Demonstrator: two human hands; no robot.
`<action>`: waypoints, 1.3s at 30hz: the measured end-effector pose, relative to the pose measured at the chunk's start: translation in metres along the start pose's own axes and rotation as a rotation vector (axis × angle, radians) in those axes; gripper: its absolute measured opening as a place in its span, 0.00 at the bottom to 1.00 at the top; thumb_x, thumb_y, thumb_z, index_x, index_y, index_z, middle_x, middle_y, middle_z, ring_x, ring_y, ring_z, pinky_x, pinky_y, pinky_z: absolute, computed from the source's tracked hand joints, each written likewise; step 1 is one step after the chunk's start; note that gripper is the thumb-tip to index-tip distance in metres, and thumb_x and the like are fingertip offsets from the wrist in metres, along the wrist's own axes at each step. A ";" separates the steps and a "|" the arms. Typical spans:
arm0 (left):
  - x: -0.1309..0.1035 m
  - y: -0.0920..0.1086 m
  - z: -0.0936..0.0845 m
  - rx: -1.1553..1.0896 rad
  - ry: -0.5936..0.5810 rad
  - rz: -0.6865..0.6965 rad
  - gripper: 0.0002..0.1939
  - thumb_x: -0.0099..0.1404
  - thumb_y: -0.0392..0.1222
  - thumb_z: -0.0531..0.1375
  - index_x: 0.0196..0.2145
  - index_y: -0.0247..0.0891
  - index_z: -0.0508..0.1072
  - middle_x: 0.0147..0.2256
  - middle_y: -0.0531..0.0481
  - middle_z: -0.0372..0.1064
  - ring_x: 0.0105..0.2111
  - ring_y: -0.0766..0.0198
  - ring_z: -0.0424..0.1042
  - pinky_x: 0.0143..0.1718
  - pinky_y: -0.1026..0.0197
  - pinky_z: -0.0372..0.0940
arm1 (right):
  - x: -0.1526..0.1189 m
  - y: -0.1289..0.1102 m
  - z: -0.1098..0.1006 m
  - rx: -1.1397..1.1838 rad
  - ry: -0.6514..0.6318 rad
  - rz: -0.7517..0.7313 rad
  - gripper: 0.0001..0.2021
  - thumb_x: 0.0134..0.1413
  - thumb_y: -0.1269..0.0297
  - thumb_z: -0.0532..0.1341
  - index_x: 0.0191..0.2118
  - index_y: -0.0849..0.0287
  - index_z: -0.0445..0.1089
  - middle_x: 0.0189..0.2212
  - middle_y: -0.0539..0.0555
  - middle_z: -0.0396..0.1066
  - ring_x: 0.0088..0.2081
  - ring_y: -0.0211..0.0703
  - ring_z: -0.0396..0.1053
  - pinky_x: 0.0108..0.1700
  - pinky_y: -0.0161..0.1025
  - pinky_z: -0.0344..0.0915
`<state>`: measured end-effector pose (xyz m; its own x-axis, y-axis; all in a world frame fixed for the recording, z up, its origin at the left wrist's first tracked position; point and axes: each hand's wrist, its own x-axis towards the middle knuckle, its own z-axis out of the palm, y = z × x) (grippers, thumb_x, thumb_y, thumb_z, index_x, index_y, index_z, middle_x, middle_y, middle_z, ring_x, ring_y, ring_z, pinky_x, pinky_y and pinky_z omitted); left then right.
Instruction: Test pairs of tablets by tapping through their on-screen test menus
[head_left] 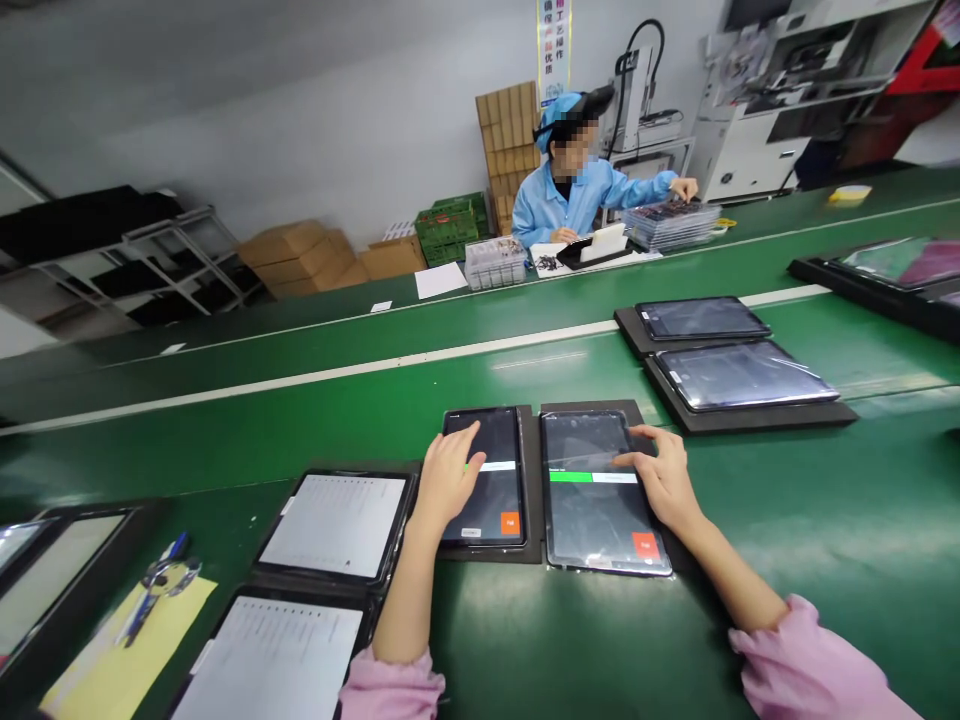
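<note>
Two upright tablets lie side by side on dark foam pads on the green bench. My left hand (448, 478) rests over the left tablet (491, 510), fingers apart, with the index fingertip on its dark screen. At the right edge of the right tablet (600, 530) is my right hand (664, 475), its fingers apart and its thumb or a finger over the screen. Each screen shows an orange-red square at the lower right; the right one also shows a green bar beside a white bar. Neither hand grips anything.
Two tablets with white screens (337, 525) lie at left, beside yellow paper (161, 640) with pens. Two dark tablets (750, 375) sit on foam at upper right. Across the bench (337, 420), a person in blue (574, 200) works near stacked clear trays (671, 228).
</note>
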<state>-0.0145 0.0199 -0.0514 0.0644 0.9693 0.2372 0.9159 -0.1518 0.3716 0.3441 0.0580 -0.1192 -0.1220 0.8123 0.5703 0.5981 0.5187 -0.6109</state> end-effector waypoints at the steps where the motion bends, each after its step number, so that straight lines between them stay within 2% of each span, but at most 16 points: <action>1: -0.005 0.008 -0.003 0.013 0.001 0.026 0.26 0.77 0.52 0.46 0.66 0.43 0.66 0.58 0.43 0.73 0.60 0.53 0.70 0.69 0.42 0.54 | 0.000 -0.003 -0.001 -0.004 -0.007 -0.014 0.27 0.72 0.53 0.47 0.31 0.48 0.82 0.53 0.57 0.66 0.54 0.62 0.61 0.58 0.64 0.57; 3: -0.019 0.022 -0.006 0.025 0.026 0.040 0.27 0.77 0.51 0.45 0.66 0.42 0.67 0.54 0.44 0.77 0.56 0.54 0.72 0.69 0.42 0.55 | 0.000 -0.005 -0.002 -0.015 -0.024 -0.022 0.26 0.70 0.54 0.49 0.29 0.48 0.82 0.52 0.58 0.68 0.54 0.63 0.62 0.57 0.65 0.57; 6: -0.037 0.033 0.002 0.048 0.024 0.029 0.28 0.76 0.53 0.47 0.68 0.42 0.64 0.55 0.43 0.76 0.57 0.51 0.70 0.70 0.38 0.49 | 0.000 -0.004 -0.002 -0.020 -0.054 -0.013 0.24 0.67 0.55 0.50 0.28 0.47 0.82 0.49 0.58 0.71 0.53 0.64 0.62 0.57 0.66 0.57; 9: -0.046 0.038 0.009 0.071 -0.060 0.037 0.30 0.75 0.54 0.51 0.71 0.44 0.60 0.58 0.43 0.74 0.62 0.48 0.65 0.72 0.30 0.39 | 0.000 -0.002 -0.003 -0.031 -0.077 -0.025 0.23 0.65 0.56 0.51 0.26 0.47 0.82 0.48 0.58 0.72 0.53 0.63 0.63 0.57 0.65 0.56; 12: -0.041 0.041 0.008 0.067 -0.142 0.031 0.29 0.75 0.50 0.51 0.71 0.47 0.57 0.57 0.46 0.75 0.64 0.48 0.63 0.70 0.23 0.27 | 0.002 -0.001 -0.005 -0.077 -0.083 -0.065 0.22 0.64 0.58 0.52 0.25 0.47 0.81 0.48 0.57 0.73 0.52 0.62 0.64 0.57 0.65 0.53; 14: -0.030 0.042 0.004 0.062 -0.115 0.001 0.28 0.76 0.48 0.49 0.71 0.47 0.56 0.59 0.46 0.74 0.64 0.50 0.64 0.70 0.23 0.25 | 0.003 0.001 -0.007 -0.092 -0.052 -0.074 0.22 0.64 0.58 0.52 0.25 0.47 0.80 0.48 0.57 0.73 0.52 0.61 0.65 0.58 0.64 0.52; 17: -0.004 0.044 0.000 0.100 -0.086 -0.097 0.26 0.77 0.45 0.47 0.69 0.46 0.60 0.65 0.45 0.67 0.66 0.52 0.62 0.71 0.25 0.32 | 0.005 0.006 -0.008 -0.086 0.033 0.035 0.22 0.67 0.56 0.50 0.30 0.49 0.80 0.46 0.57 0.72 0.50 0.58 0.66 0.57 0.61 0.54; 20: 0.029 0.046 0.004 0.197 -0.204 -0.154 0.24 0.76 0.46 0.50 0.67 0.47 0.63 0.70 0.43 0.58 0.71 0.49 0.54 0.70 0.22 0.36 | 0.005 0.018 -0.002 -0.090 0.054 0.220 0.19 0.65 0.51 0.52 0.37 0.52 0.79 0.45 0.59 0.71 0.49 0.59 0.66 0.56 0.61 0.58; 24: 0.066 0.049 0.018 0.299 -0.330 -0.143 0.31 0.75 0.55 0.54 0.70 0.44 0.58 0.74 0.38 0.46 0.74 0.43 0.43 0.68 0.21 0.35 | 0.001 0.040 0.013 -0.020 0.053 0.353 0.16 0.58 0.48 0.56 0.38 0.54 0.73 0.41 0.61 0.68 0.48 0.63 0.66 0.55 0.63 0.62; 26: 0.075 0.051 0.024 0.305 -0.347 -0.148 0.33 0.73 0.58 0.54 0.70 0.44 0.57 0.73 0.36 0.48 0.74 0.42 0.44 0.68 0.20 0.36 | 0.000 0.049 0.019 0.022 0.046 0.355 0.16 0.57 0.47 0.57 0.37 0.54 0.71 0.39 0.61 0.67 0.47 0.63 0.67 0.55 0.62 0.64; 31: 0.071 0.053 0.024 0.346 -0.310 -0.161 0.29 0.70 0.56 0.57 0.64 0.43 0.64 0.62 0.36 0.67 0.66 0.43 0.62 0.68 0.21 0.33 | 0.000 0.060 0.025 0.093 0.018 0.350 0.17 0.58 0.44 0.59 0.35 0.54 0.72 0.38 0.59 0.66 0.46 0.60 0.67 0.54 0.57 0.67; 34: 0.061 0.054 0.021 0.377 -0.331 -0.205 0.32 0.69 0.57 0.58 0.65 0.39 0.63 0.59 0.33 0.69 0.63 0.41 0.64 0.69 0.23 0.34 | 0.000 0.063 0.026 0.125 -0.008 0.352 0.18 0.56 0.43 0.61 0.32 0.54 0.73 0.37 0.59 0.67 0.46 0.59 0.67 0.52 0.55 0.68; 39: 0.056 0.060 0.023 0.445 -0.354 -0.227 0.35 0.67 0.57 0.58 0.65 0.37 0.63 0.62 0.28 0.67 0.65 0.36 0.62 0.69 0.26 0.35 | -0.001 0.065 0.025 0.165 -0.028 0.355 0.21 0.53 0.39 0.60 0.31 0.54 0.73 0.37 0.60 0.68 0.46 0.59 0.67 0.53 0.55 0.68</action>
<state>0.0529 0.0694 -0.0366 -0.0942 0.9849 -0.1450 0.9949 0.0877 -0.0508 0.3633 0.0971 -0.1730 0.0463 0.9548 0.2936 0.4722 0.2381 -0.8487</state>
